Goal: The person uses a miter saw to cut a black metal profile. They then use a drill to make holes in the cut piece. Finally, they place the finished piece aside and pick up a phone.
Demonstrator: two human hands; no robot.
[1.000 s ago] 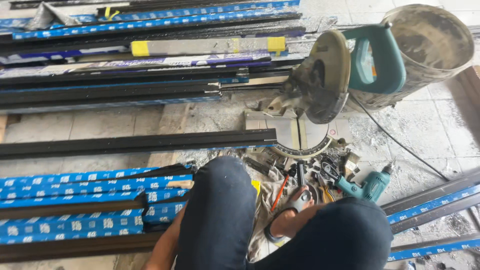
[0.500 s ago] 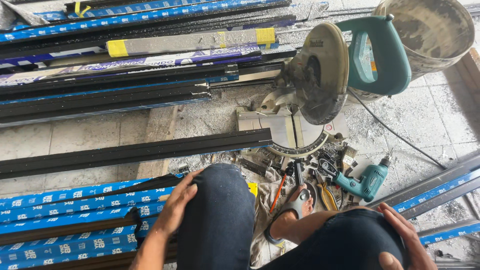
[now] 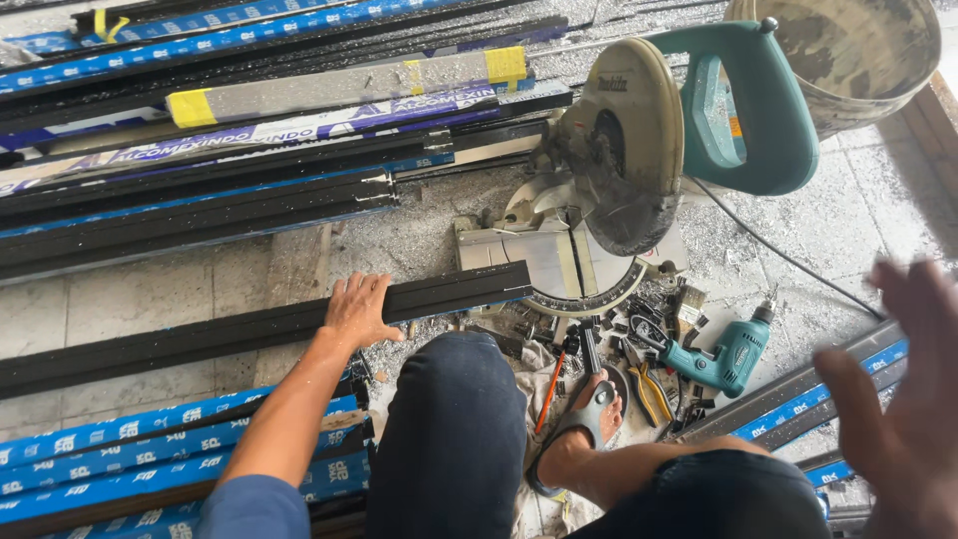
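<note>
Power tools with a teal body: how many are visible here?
2. The mitre saw stands at top centre on the floor; the hand drill lies lower right, beside the foot. Others may be hidden in the clutter.

Saw, drill and bucket on a dusty floor.
Green mitre saw (image 3: 639, 150) centre, teal drill (image 3: 720, 359) by scattered pliers (image 3: 651, 391), dirty bucket (image 3: 848, 55) top right.

A long black metal bar (image 3: 249, 329) is lying flat across the floor, its right end resting on the saw's base.
</note>
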